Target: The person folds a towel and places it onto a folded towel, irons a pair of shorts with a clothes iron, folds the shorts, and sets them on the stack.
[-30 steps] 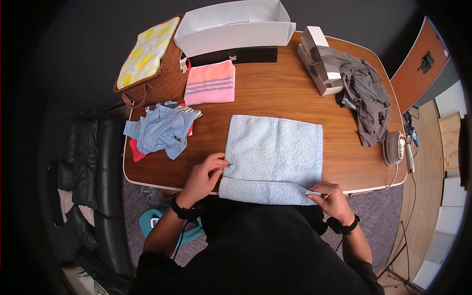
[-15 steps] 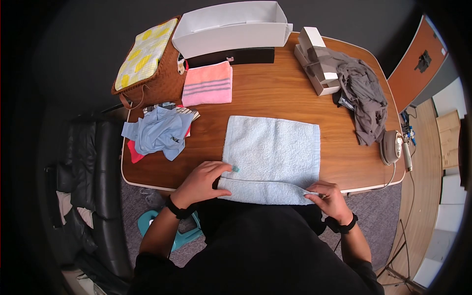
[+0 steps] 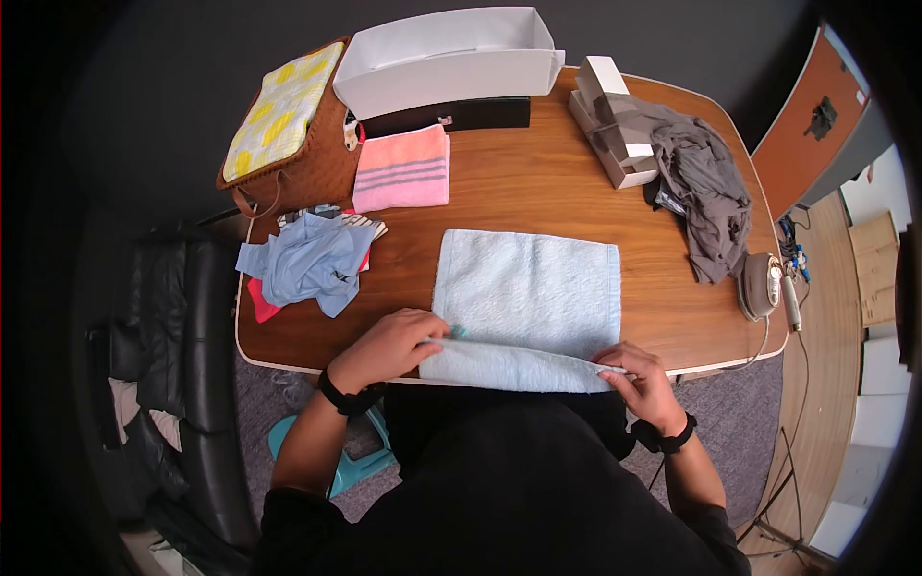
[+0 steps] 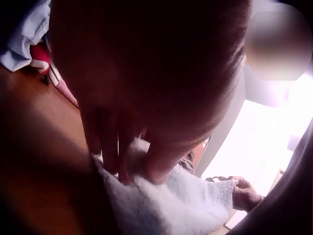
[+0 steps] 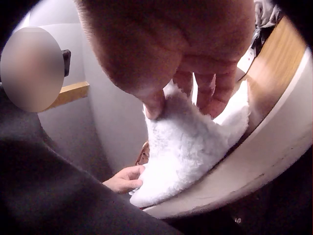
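A light blue towel [image 3: 528,293] lies at the table's front edge, its near part turned back along a crosswise fold [image 3: 509,365]. At the fold's left end my left hand [image 3: 389,348] pinches the towel between thumb and fingers, as the left wrist view also shows. My right hand [image 3: 636,379] pinches the fold's right end, thumb toward me. In the right wrist view the towel [image 5: 186,142] bunches up under that thumb and fingers. A small teal tag [image 3: 457,331] shows beside the left fingertips.
A folded pink-orange towel [image 3: 403,171] lies behind, beside a wicker basket [image 3: 312,168]. Crumpled clothes [image 3: 312,261] lie left. White boxes [image 3: 447,77], [image 3: 615,134] stand at the back. Grey cloth [image 3: 706,182] and a handheld steamer [image 3: 761,286] are on the right.
My left hand has gone from the towel's left edge to pinching the fold's left end. The near fold is now lifted a little and shifted away from me. My right hand keeps its pinch.
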`<state>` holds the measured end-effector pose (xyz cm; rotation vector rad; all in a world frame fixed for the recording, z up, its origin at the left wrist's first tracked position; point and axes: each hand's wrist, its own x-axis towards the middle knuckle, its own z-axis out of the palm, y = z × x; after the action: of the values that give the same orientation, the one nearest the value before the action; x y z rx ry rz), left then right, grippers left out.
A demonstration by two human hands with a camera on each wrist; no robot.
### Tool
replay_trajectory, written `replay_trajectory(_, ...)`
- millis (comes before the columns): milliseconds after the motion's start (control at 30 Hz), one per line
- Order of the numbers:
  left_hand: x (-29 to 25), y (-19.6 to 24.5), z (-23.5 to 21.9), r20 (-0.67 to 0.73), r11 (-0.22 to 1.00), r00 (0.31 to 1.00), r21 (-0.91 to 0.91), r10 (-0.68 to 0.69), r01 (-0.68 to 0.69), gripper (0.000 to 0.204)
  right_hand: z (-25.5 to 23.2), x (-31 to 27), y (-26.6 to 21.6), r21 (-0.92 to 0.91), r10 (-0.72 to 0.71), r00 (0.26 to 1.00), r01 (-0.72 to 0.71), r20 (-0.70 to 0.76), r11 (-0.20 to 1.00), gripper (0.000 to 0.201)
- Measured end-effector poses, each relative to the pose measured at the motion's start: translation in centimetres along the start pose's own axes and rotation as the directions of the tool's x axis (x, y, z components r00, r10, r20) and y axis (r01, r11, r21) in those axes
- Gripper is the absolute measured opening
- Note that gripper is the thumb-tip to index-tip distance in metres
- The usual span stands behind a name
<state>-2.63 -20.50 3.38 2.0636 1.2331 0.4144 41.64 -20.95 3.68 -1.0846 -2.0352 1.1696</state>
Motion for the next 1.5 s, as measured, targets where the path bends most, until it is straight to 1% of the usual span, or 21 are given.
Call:
replay_trajectory(33, 0.4, 0.1, -0.6, 0.001, 1.0, 1.0, -0.001, 0.005, -0.005, 0.018, 0.1, 0.2, 0.4, 0.027, 0.01, 0.999, -0.009, -0.037, 1.0, 0.011)
replay_trajectory(100, 1.5, 0.1, -2.0, 0.12, 0.976, 0.971, -0.043, -0.205, 0.212, 0.021, 0.3, 0.8, 0.6, 0.049, 0.026, 0.997, -0.022, -0.078, 0.999, 0.011)
replay_trajectory(200, 3.8, -2.3, -2.6, 0.1, 0.99, 0.989, -0.078, -0.107, 0.115, 0.025, 0.0, 2.6, 0.9, 0.036, 0.24, 0.95, -0.238, -0.2, 0.971, 0.018)
replay_trajectory(267, 5.6, -3.7, -3.1, 0.106, 0.991, 0.994, -0.13, -0.005, 0.018, 0.026, -0.5, 4.6, 1.0, 0.031, 0.259, 0.936, -0.259, -0.238, 0.965, 0.021)
replay_trajectory(300, 6.2, -3.9, -3.4, 0.107, 0.991, 0.994, -0.13, 0.004, 0.01, 0.026, -0.8, 5.5, 1.2, 0.03, 0.278, 0.923, -0.281, -0.267, 0.959, 0.023)
replay_trajectory(333, 6.9, -3.6, -4.0, 0.138, 0.993, 0.99, -0.113, -0.005, 0.021, 0.025, -0.9, 6.4, 2.0, 0.01, 0.213, 0.929, -0.221, -0.302, 0.975, 0.026)
replay_trajectory(433, 8.7, -4.3, -4.9, 0.161, 0.997, 0.986, -0.066, -0.036, 0.047, 0.021, -1.7, 8.4, 3.5, -0.006, 0.21, 0.929, -0.222, -0.304, 0.975, 0.029)
replay_trajectory(533, 10.2, -5.7, -4.6, -0.058, 0.943, 0.998, -0.333, -0.003, -0.017, 0.02, -2.5, 9.8, 3.3, -0.004, 0.242, 0.919, -0.256, -0.31, 0.967, 0.031)
replay_trajectory(567, 10.7, -5.9, -4.7, -0.059, 0.943, 0.998, -0.332, 0.002, -0.021, 0.02, -2.6, 10.2, 3.6, 0.008, 0.251, 0.913, -0.263, -0.323, 0.965, 0.031)
replay_trajectory(633, 11.9, -6.4, -4.9, -0.126, 0.932, 0.982, -0.35, -0.142, 0.09, 0.016, -3.1, 11.2, 4.3, -0.023, 0.285, 0.903, -0.308, -0.322, 0.951, 0.032)
replay_trajectory(700, 13.2, -8.3, -3.9, -0.177, 0.929, 0.974, -0.364, -0.143, 0.071, 0.016, -3.3, 12.1, 4.9, -0.052, 0.321, 0.892, -0.354, -0.319, 0.934, 0.033)
replay_trajectory(767, 14.2, -9.7, -3.1, -0.247, 0.954, 0.962, -0.296, -0.117, 0.04, 0.018, -3.2, 13.1, 5.3, -0.192, 0.316, 0.88, -0.4, -0.356, 0.896, 0.035)
replay_trajectory(900, 15.2, -10.6, -2.0, -0.267, 0.939, 0.951, -0.338, -0.16, 0.063, 0.019, -2.9, 14.0, 6.3, -0.257, 0.282, 0.872, -0.402, -0.399, 0.879, 0.037)
replay_trajectory(967, 14.9, -10.0, -2.0, -0.289, 0.971, 0.939, -0.199, -0.184, 0.129, 0.025, -2.7, 14.2, 6.4, -0.272, 0.273, 0.868, -0.405, -0.415, 0.873, 0.037)
replay_trajectory(1000, 14.8, -9.9, -1.9, -0.289, 0.971, 0.94, -0.2, -0.183, 0.128, 0.025, -2.7, 14.2, 6.5, -0.272, 0.274, 0.867, -0.405, -0.416, 0.873, 0.037)
replay_trajectory(1067, 14.5, -10.2, -1.6, -0.295, 0.942, 0.936, -0.323, -0.195, 0.094, 0.034, -2.6, 14.3, 6.7, -0.308, 0.245, 0.87, -0.395, -0.428, 0.865, 0.036)
replay_trajectory(1200, 13.9, -10.3, -1.8, -0.259, 0.895, 0.942, -0.439, -0.215, 0.084, 0.041, -2.8, 14.2, 6.7, -0.314, 0.242, 0.868, -0.397, -0.433, 0.862, 0.035)
replay_trajectory(1267, 13.8, -10.2, -2.1, -0.306, 0.945, 0.917, -0.281, -0.255, 0.169, 0.041, -2.9, 14.1, 6.2, -0.31, 0.242, 0.87, -0.394, -0.43, 0.865, 0.034)
replay_trajectory(1300, 13.9, -10.2, -2.2, -0.305, 0.945, 0.919, -0.282, -0.25, 0.164, 0.041, -2.9, 14.2, 6.4, -0.311, 0.242, 0.868, -0.397, -0.434, 0.864, 0.034)
replay_trajectory(1367, 14.0, -10.0, -2.1, -0.32, 0.955, 0.917, -0.245, -0.24, 0.165, 0.04, -2.6, 14.3, 6.8, -0.365, 0.138, 0.88, -0.325, -0.455, 0.872, 0.033)
replay_trajectory(1500, 13.3, -7.5, -2.7, -0.281, 0.945, 0.909, -0.203, -0.308, 0.258, 0.043, -2.8, 14.1, 6.4, -0.364, 0.216, 0.884, -0.379, -0.415, 0.851, 0.042)
